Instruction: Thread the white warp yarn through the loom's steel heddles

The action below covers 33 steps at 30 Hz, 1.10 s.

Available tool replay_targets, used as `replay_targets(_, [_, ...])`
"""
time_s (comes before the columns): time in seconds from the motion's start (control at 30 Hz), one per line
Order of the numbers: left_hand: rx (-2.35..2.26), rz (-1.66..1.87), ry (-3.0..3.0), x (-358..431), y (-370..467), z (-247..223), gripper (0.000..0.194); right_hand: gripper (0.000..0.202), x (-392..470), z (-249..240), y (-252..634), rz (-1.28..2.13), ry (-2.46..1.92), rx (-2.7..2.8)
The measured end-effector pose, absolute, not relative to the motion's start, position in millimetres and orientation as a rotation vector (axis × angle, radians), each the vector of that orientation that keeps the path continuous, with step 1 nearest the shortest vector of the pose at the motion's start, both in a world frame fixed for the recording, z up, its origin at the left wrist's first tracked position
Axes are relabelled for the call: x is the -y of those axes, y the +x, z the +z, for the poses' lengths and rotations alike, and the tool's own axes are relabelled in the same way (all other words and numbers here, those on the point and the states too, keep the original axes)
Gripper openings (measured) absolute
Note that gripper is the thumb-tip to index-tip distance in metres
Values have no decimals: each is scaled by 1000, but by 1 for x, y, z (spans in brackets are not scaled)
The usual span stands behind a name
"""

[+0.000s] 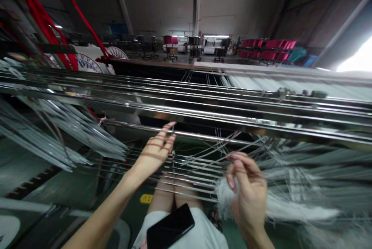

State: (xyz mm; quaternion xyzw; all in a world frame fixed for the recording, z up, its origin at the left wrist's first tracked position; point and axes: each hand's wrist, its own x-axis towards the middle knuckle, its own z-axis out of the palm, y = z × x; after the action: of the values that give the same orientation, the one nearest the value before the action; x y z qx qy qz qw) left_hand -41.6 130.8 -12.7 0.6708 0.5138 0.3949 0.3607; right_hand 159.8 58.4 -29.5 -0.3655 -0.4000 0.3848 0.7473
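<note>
Looking from the head view, we see the left hand (157,148) with its fingers loosely extended beside a bar (197,135); we cannot tell whether it holds something. The right hand (251,187) has thumb and fingers close together at some threads (207,148), but blur hides whether it pinches one. These threads lie between the hands, above the rods (203,179). We judge the work partway: a dense bundle (299,211) hangs at right, only few threads cross the middle. The amount left is unclear to us.
</note>
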Motion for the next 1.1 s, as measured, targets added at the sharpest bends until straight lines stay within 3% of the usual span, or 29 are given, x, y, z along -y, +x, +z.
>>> replay_targets(0.1, [-1267,1039,1594,-151,-42,-24,30,8,-52,-26,162,781,-773,870])
replay_targets(0.23, [-1130,1210,1850,-117,-18,-10,19,8,-53,-31,159,881,-898,852])
replay_targets(0.47, [-839,653,2331,-50,15,34,21,7,-61,-26,155,928,-931,974])
replay_targets(0.6, [-1007,770,2160,-71,-2,17,21,10,-43,-31,165,957,-979,837])
replay_targets(0.77, [-1025,770,1864,-77,-15,-4,27,8,-22,-26,171,715,-970,810])
replay_targets(0.93, [-1027,948,1892,-59,-9,9,25,18,-33,-26,169,840,-1054,818])
replay_targets(1.1, [-831,724,2199,-44,15,32,22,15,-52,-21,162,912,-1038,1030])
